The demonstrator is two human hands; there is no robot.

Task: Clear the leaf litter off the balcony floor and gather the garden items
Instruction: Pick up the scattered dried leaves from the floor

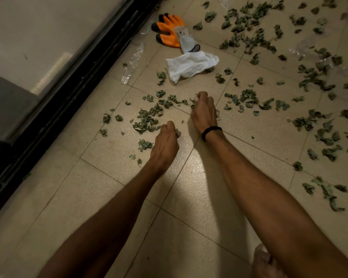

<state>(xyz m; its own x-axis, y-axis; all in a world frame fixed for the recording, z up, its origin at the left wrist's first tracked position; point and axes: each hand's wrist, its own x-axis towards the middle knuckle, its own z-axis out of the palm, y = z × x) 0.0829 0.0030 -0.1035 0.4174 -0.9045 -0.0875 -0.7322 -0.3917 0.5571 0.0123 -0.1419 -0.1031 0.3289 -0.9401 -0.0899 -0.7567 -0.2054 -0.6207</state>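
Dry green leaf litter (148,119) lies scattered over the beige floor tiles (113,189), thickest at the upper right (247,29). My left hand (166,143) is low on the floor, fingers curled around a clump of leaves beside a small pile. My right hand (204,112), with a black band at the wrist, reaches a little farther and its curled fingers hold leaves too. A pair of orange and grey garden gloves (172,30) lies at the top centre. A crumpled white bag or paper (191,65) lies just below the gloves.
A black sliding-door track (74,85) runs diagonally along the left, with a pale indoor floor behind it. Clear plastic scraps (133,63) lie near the track and more plastic at the far right (313,47). My bare toes (263,259) show at the bottom edge.
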